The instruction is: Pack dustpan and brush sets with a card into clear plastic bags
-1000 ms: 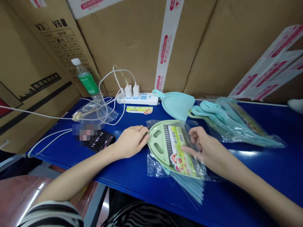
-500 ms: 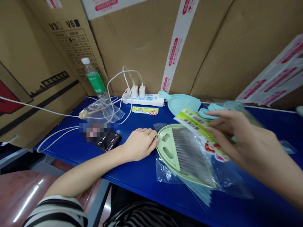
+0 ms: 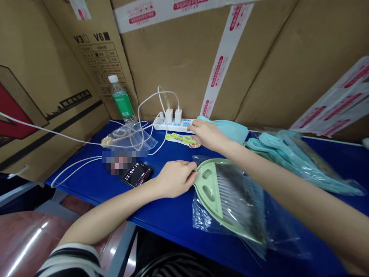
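Note:
A light green dustpan [image 3: 201, 189] lies on the blue table in clear plastic wrap, with a brush with grey bristles [image 3: 238, 188] set in it. My left hand [image 3: 178, 179] is closed round the dustpan's narrow handle end, which the fingers mostly hide. Farther back, my right hand [image 3: 209, 134] reaches across to the power strip [image 3: 186, 125], its fingers slightly apart and holding nothing visible. Just below its fingertips lie overlapping yellow-green header cards [image 3: 184, 140]. Pale blue bristles [image 3: 256, 246] show beneath the green dustpan.
A light blue dustpan [image 3: 232, 130] lies behind my right wrist. More wrapped blue dustpans [image 3: 300, 157] are piled at the right. At the left are a phone [image 3: 137, 175], white cables, a plastic bag [image 3: 144, 137] and a bottle [image 3: 122, 100]. Cardboard boxes [image 3: 178, 57] stand behind.
My right hand has moved left and back from above the green dustpan. The header card it held now lies on the other card by the power strip. My left hand stays at the handle.

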`<state>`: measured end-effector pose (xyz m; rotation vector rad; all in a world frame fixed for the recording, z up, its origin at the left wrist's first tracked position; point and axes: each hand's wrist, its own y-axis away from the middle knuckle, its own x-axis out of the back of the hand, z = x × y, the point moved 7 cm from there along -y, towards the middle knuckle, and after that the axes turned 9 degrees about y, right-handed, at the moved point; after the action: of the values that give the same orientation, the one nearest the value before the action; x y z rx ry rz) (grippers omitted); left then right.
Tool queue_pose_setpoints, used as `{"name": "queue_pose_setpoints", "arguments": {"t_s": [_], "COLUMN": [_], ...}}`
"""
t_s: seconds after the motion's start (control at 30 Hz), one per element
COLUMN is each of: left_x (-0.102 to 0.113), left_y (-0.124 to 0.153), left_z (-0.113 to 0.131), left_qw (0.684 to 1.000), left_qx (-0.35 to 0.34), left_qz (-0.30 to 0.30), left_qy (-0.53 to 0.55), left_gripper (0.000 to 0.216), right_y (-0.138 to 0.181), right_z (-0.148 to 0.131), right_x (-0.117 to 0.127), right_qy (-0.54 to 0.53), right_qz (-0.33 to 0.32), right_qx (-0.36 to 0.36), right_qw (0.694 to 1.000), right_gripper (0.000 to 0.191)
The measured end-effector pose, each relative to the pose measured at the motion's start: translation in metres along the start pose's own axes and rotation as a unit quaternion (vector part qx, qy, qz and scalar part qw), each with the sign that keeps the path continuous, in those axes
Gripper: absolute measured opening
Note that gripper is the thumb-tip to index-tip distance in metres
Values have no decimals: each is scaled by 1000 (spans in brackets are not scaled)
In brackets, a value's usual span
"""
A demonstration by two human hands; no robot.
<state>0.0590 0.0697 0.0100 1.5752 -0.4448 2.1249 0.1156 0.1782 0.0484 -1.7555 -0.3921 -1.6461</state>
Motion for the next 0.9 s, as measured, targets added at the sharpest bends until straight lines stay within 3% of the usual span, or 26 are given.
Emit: {"name": "queue_pose_setpoints", "arguments": {"t_s": [0.1,0.17,0.2,0.27,0.37,0.47,0.67,0.73,0.8,0.9], "left_x": [12,19,23,29,34,37,34,34,41,40], "left_y": [-2,-3,-4,-5,-5,-4,-2,0,6,21], "left_z": [-12,-20,-24,-28,-28,-23,-11,-8,-2,24], "left_qw": [1000,999,998,997,995,992,989,988,983,966], "left_qx": [23,34,35,33,21,4,-32,-45,-63,-170], "left_qz": [18,31,38,54,70,82,93,111,166,190], "left_qy": [11,17,22,35,63,94,114,99,50,-40], "left_gripper": [22,25,25,26,28,29,29,28,31,53], "right_y": [47,86,105,137,167,174,170,173,176,180], "right_z": [14,30,38,49,50,40,36,34,32,34], "right_x": [16,27,26,15,-8,-20,-17,-18,-20,-23], "right_qy": [-26,-130,-180,-287,-444,-539,-569,-595,-631,-657], "right_qz": [34,89,81,25,-91,-154,-130,-132,-129,-114], "right_qx": [-12,-54,-84,-152,-223,-239,-240,-252,-268,-291], "right_qw": [999,986,977,945,863,793,776,751,717,686], "right_gripper": [14,8,6,17,46,67,58,59,63,67]}}
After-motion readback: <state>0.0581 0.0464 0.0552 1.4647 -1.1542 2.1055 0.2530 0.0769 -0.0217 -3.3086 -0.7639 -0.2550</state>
